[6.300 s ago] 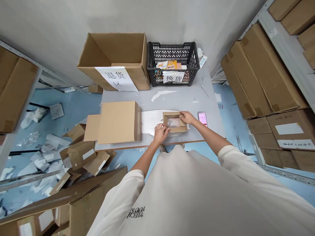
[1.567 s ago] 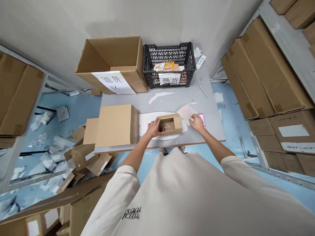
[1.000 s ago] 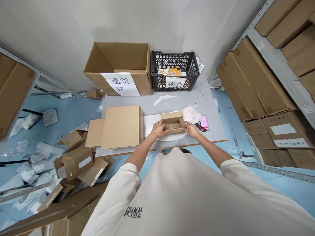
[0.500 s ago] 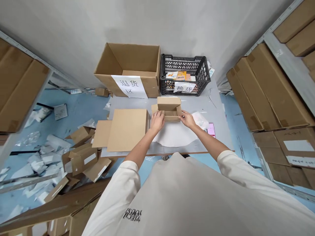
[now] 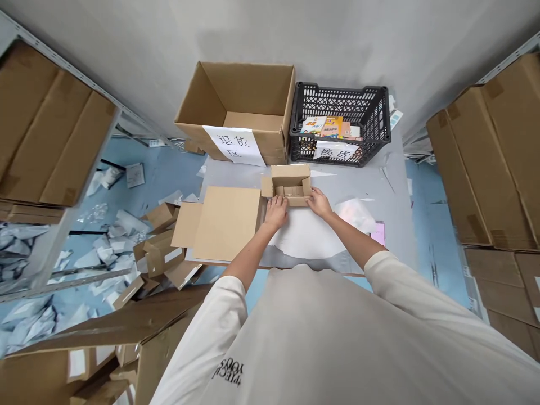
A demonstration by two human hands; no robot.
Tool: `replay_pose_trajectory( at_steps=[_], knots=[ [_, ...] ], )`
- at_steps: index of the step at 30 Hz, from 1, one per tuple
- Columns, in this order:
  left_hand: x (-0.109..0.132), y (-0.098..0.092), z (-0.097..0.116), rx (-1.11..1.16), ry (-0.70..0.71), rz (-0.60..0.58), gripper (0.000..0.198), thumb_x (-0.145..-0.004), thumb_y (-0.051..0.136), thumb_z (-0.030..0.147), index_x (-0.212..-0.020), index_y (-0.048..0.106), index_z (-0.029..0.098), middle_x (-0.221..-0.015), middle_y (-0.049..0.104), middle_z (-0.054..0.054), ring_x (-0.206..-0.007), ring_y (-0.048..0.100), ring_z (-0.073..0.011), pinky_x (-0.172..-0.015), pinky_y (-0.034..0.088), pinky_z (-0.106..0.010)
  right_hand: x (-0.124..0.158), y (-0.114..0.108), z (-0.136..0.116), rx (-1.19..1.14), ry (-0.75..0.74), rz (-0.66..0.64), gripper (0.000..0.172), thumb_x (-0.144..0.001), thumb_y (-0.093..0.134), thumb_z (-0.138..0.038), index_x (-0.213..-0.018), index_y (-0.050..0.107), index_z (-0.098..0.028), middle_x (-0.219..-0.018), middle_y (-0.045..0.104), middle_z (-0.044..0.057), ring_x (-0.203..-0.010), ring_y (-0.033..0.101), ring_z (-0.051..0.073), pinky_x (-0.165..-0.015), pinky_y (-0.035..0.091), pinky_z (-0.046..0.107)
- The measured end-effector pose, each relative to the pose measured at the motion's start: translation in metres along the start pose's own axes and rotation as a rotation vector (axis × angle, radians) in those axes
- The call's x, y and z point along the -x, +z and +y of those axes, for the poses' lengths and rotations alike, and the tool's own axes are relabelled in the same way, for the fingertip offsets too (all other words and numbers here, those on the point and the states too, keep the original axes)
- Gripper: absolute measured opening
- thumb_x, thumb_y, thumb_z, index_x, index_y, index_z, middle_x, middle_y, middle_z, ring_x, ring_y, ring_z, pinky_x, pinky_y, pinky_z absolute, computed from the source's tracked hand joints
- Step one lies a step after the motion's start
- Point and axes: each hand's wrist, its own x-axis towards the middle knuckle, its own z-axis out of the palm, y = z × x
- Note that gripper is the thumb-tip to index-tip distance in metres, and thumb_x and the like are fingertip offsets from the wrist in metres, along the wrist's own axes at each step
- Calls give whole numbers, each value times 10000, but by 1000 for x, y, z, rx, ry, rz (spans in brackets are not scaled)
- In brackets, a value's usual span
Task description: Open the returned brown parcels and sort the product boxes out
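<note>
A small open cardboard box point(image 5: 290, 181) sits on the grey table point(image 5: 367, 185), in front of the big box and the crate. My left hand point(image 5: 276, 211) grips its near left edge, fingers curled on the rim. My right hand point(image 5: 319, 202) holds its near right corner the same way. The small box's flaps stand open and brown card shows inside. A white sheet point(image 5: 307, 236) lies on the table under my wrists.
A large open carton point(image 5: 240, 107) with a paper label and a black crate point(image 5: 341, 126) of small packs stand at the back. A flat carton point(image 5: 225, 222) lies left, a clear bag point(image 5: 356, 211) and pink phone point(image 5: 378, 232) right. Scrap boxes litter the floor left; cartons fill both shelves.
Both hands have pushed the small box away from me toward the back of the table. Earlier my right hand set a clear bag aside to the right.
</note>
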Motion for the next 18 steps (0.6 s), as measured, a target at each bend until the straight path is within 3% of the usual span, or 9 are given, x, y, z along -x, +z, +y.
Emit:
replay_pose_trajectory(
  at_steps=[4,9,14,18],
  knots=[
    [8,-6,7,-9,28,46,748,-979,552,205,-1717,442,161,-1831,356,-218,-1728,267,-410,-1420,158,-644,23,-14,6,6,-30,70,395,-988,625,-294,-1362,729,-220,-1693,565,157,-1545,553,349,-1307,471,552],
    [17,-8,30,-2,181,104,662,-1012,515,204,-1674,499,210,-1803,414,-180,-1705,310,-378,-1392,236,-623,74,-42,27,51,57,149,349,-1000,572,-277,-1294,751,-218,-1545,655,175,-1460,602,357,-1290,472,563],
    [26,14,71,20,354,75,598,-1046,512,218,-1643,551,214,-1782,445,-167,-1680,348,-376,-1380,261,-599,142,-67,60,120,204,177,327,-974,573,-248,-1232,771,-214,-1416,712,162,-1348,652,348,-1207,536,537],
    [34,40,102,33,392,-12,560,-1054,518,232,-1610,589,208,-1767,470,-171,-1655,391,-373,-1363,295,-590,178,-85,83,154,303,166,345,-970,570,-251,-1241,779,-207,-1381,732,143,-1318,661,333,-1167,554,511]
  ],
)
